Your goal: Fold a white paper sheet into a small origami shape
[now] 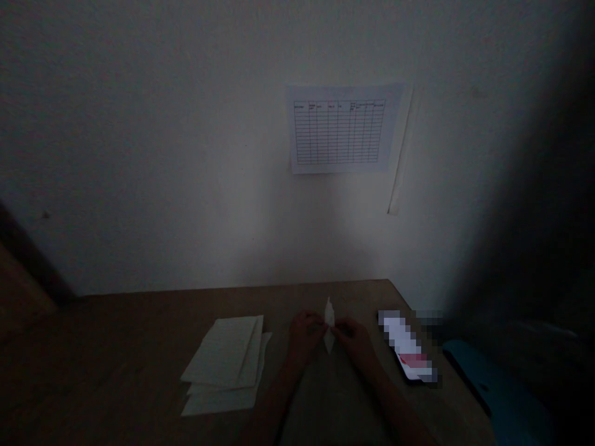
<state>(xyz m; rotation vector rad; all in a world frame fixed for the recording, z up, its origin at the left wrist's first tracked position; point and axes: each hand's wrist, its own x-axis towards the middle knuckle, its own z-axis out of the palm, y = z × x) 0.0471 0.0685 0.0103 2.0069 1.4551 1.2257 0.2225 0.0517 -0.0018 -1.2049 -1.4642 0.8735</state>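
Note:
My left hand [304, 335] and my right hand [353, 342] meet above the middle of a wooden table [116, 347]. Between their fingertips, both hands pinch a narrow folded sheet of white paper [329, 323], which stands upright with pointed ends. Its middle is partly hidden by my fingers. To the left of my left hand lies a loose stack of white paper sheets [225, 365], not touching either hand. The dim light hides the finer detail of my fingers.
A smartphone [406, 350] with a pixelated screen lies to the right of my right hand, near the table's right edge. A blue object [493, 387] sits beyond that edge. A ruled paper chart [339, 131] is fixed to the wall behind the table.

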